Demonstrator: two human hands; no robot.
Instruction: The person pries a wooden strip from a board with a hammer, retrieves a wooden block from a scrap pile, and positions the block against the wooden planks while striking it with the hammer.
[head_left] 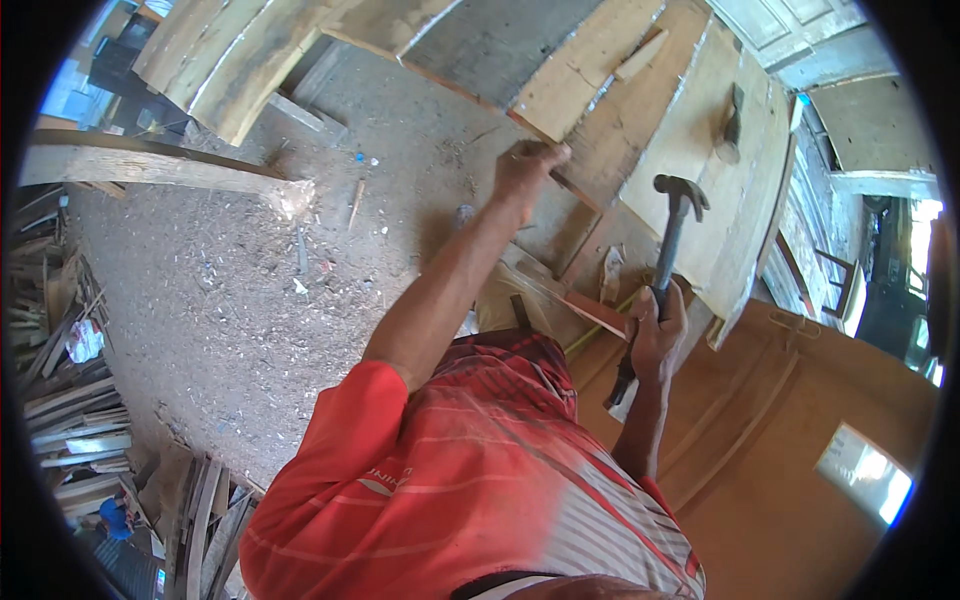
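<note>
A claw hammer point(668, 245) stands upright in my right hand point(657, 325), which is wrapped round the dark lower part of its handle. The hammer's head is raised near the closest edge of a wide surface of joined planks point(645, 120). My left hand point(525, 178) is at that edge, its fingers curled together against a plank. Whatever those fingers pinch, if anything, is hidden. Pale, ragged lines run along the joints between the planks. A small loose piece of wood point(641, 56) and a dark, short-handled tool point(733, 125) lie on top.
A large brown sheet point(760, 400) stands at the right. Across the upper left reaches a thick wooden beam point(150, 165). Wood chips and scraps cover the floor point(220, 300). Stacked offcuts point(85, 430) line the far left. A pale panelled door point(775, 25) stands behind the planks.
</note>
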